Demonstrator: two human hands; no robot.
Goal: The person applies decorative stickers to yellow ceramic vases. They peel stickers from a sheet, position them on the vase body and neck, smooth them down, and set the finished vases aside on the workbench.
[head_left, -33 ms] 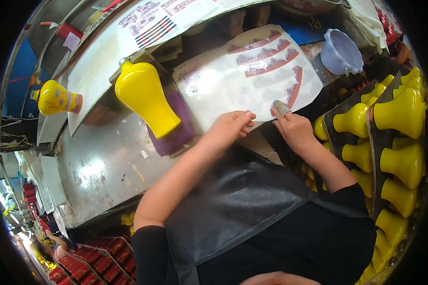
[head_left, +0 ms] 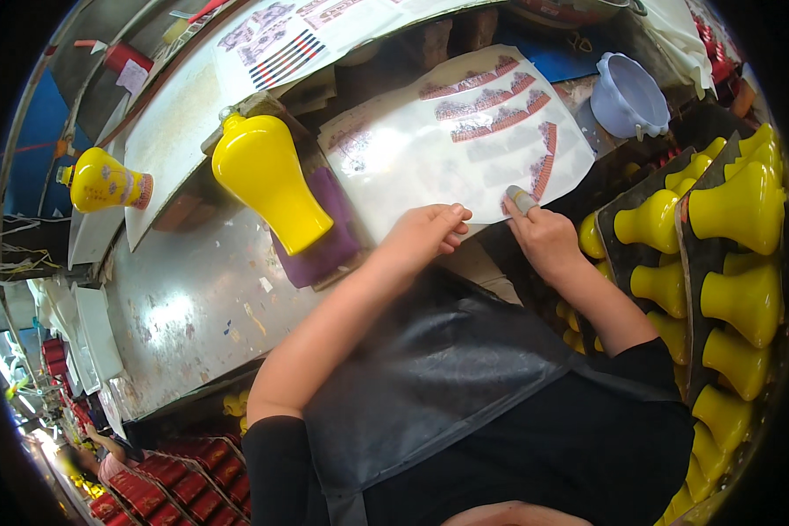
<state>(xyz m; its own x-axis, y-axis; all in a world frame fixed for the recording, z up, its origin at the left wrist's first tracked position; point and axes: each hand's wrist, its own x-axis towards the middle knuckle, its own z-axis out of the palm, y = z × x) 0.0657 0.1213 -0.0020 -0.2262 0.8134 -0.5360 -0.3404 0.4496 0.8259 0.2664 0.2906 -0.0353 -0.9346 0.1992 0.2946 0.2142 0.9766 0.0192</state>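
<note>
A pale sheet [head_left: 412, 167] carries several curved decal strips with reddish-brown borders, and lies in front of me. At its near right corner, my right hand [head_left: 543, 241] closes around the lower end of one decal strip [head_left: 545, 162], a grey-covered fingertip on top. My left hand [head_left: 425, 235] is beside the sheet's near edge, fingers curled and pressed together; what they hold, if anything, is hidden. Left of the sheet, a glossy yellow vase [head_left: 259, 175] lies tilted, its narrow end over a purple cloth [head_left: 329, 219].
A decorated yellow vase [head_left: 105, 181] lies at the far left by a metal worktop [head_left: 193, 307]. Beyond the sheet's right side stands a pale blue basin [head_left: 629, 96]. Racks of yellow vases [head_left: 741, 289] crowd my right. Red boxes [head_left: 171, 482] and a person [head_left: 110, 460] show lower left.
The fingers of my right hand have shifted very slightly at the strip's end. My left hand has stayed in place.
</note>
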